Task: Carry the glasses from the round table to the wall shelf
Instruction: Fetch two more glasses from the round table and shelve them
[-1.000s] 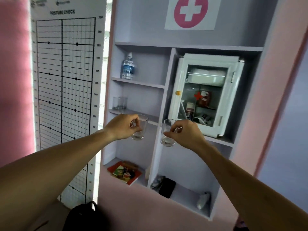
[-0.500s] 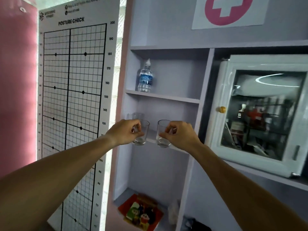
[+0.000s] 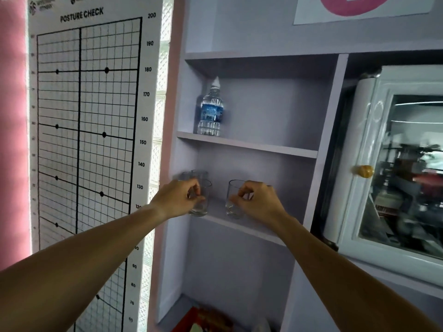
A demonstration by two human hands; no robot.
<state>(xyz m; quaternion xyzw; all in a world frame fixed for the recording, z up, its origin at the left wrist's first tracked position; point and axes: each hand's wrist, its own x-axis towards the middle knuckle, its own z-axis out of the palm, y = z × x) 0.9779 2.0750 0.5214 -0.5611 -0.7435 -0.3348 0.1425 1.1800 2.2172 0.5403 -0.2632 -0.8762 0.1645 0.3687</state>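
Both hands have moved in closer to the wall shelf [image 3: 242,225] than a moment ago; the left hand [image 3: 177,200] grips an empty glass [image 3: 200,200] and the right hand [image 3: 257,202] grips another glass [image 3: 233,200], at the middle ledge; more glasses [image 3: 195,176] stand behind; a water bottle [image 3: 211,111] sits above.

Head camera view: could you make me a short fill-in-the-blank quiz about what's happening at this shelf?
1. Each hand holds one clear ____.
2. The water bottle stands on the shelf board ____ the one the hands reach toward.
3. The chart left of the shelves is headed "POSTURE ____".
4. The white cabinet has a round ____-coloured knob.

Missing words: glass; above; CHECK; gold
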